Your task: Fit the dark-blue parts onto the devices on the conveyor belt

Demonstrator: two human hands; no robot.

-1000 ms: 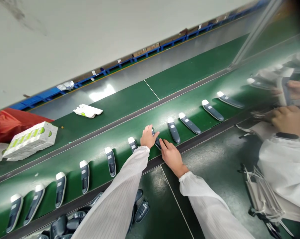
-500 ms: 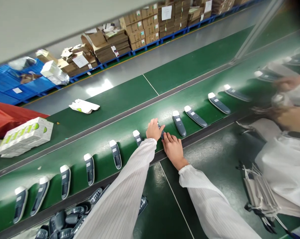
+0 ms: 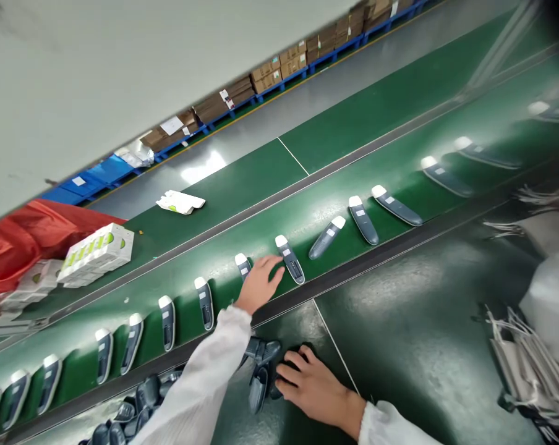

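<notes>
- Green conveyor belt (image 3: 400, 179) runs diagonally across, a row of grey handheld devices (image 3: 363, 219) lying on it, white tips toward the far side.
- My left hand (image 3: 260, 283) rests flat on the belt, fingers loosely spread, just touching one device (image 3: 290, 261).
- My right hand (image 3: 310, 386) is down on the dark green counter (image 3: 423, 309), fingers curled over a dark device (image 3: 279, 371) from the loose pile (image 3: 135, 402).
- Beyond: white cartons (image 3: 96, 253), red sheet (image 3: 24, 238), stacked cardboard boxes (image 3: 270, 68).
- Right edge is a blur; can't make out that white stuff.
</notes>
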